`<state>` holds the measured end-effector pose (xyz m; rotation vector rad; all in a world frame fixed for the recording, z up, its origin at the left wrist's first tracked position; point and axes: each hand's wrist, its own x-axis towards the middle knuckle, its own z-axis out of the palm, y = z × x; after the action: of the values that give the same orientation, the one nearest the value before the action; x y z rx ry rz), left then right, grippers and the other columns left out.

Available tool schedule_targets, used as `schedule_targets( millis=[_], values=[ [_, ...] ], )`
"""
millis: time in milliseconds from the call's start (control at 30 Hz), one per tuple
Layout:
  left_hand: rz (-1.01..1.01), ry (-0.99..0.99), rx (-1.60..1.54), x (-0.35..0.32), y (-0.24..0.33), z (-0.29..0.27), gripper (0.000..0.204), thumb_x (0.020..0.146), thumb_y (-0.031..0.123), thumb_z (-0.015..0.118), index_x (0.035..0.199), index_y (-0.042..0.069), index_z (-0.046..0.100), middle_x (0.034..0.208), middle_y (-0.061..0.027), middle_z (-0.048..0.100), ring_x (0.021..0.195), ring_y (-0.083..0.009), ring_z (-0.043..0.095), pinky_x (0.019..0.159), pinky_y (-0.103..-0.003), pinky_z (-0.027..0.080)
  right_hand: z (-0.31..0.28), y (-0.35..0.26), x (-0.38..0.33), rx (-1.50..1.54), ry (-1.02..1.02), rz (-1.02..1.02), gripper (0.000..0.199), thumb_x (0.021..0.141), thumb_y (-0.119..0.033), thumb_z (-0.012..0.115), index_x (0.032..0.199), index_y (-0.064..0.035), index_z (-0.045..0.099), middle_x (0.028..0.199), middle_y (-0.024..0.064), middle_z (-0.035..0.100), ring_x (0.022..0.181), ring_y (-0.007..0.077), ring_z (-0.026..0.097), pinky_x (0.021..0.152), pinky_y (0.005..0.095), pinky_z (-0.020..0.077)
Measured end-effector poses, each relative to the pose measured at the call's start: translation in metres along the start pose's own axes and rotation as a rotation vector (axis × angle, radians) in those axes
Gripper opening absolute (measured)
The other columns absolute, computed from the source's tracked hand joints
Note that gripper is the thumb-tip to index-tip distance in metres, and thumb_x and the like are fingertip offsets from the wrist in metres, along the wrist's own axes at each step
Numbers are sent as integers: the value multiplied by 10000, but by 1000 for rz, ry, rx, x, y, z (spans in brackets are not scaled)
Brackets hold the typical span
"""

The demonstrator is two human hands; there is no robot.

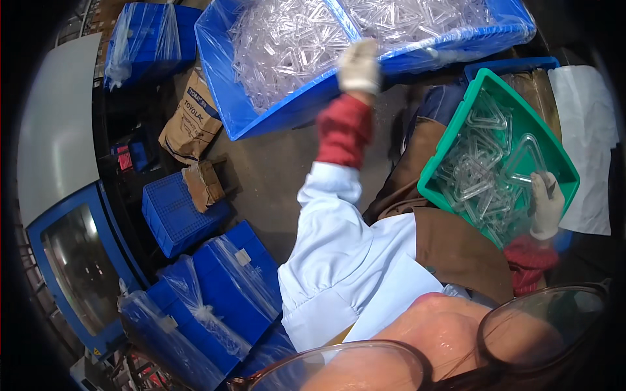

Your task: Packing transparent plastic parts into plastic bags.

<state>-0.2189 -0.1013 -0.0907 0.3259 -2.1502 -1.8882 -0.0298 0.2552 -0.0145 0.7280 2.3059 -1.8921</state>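
On the floor at far left we see plastic-wrapped blue crates [218,287] and a brown paper sack [191,120], then our gloved left hand [358,65] gripping the big blue bin [261,117] rim, while our right hand [546,205] clasps the green tray [450,143] of clear plastic triangles [486,173].

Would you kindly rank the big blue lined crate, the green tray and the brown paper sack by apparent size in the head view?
1. Big blue lined crate.
2. Green tray; it sits nearer the camera, so its true size is unsure.
3. Brown paper sack.
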Motion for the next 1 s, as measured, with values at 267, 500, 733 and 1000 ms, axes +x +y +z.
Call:
schedule_targets(
  millis=[267, 500, 733, 1000],
  values=[
    [-583, 296, 1180, 140, -146, -132, 364, 686, 363, 689, 890, 61, 679, 870, -178, 654, 854, -341, 628, 760, -394, 481, 25, 7, 16, -110, 40, -28, 164, 841, -206, 611, 782, -57, 577, 564, -82, 404, 466, -2, 310, 422, 178, 200],
    [-476, 323, 220, 146, -171, -159, 248, 727, 261, 708, 845, 57, 629, 679, -74, 565, 595, -177, 546, 558, -314, 449, 29, 7, 28, -130, 31, 13, 184, 832, -225, 618, 826, -43, 592, 601, -77, 430, 488, 3, 322, 438, 175, 210],
    [-449, 362, -189, 123, -146, -147, 147, 829, 219, 638, 797, 86, 582, 603, -12, 506, 499, -132, 490, 529, -349, 511, 31, 17, 30, -117, 13, -7, 192, 833, -235, 619, 830, -46, 591, 596, -79, 429, 482, -2, 315, 434, 173, 209],
    [-497, 443, 229, 121, -109, -102, 489, 861, 505, 487, 635, 76, 550, 515, -10, 438, 384, -143, 413, 364, -297, 369, 27, 20, 22, -102, 39, 23, 188, 843, -230, 609, 809, -46, 590, 598, -82, 427, 483, 0, 310, 437, 176, 216]
  ],
)
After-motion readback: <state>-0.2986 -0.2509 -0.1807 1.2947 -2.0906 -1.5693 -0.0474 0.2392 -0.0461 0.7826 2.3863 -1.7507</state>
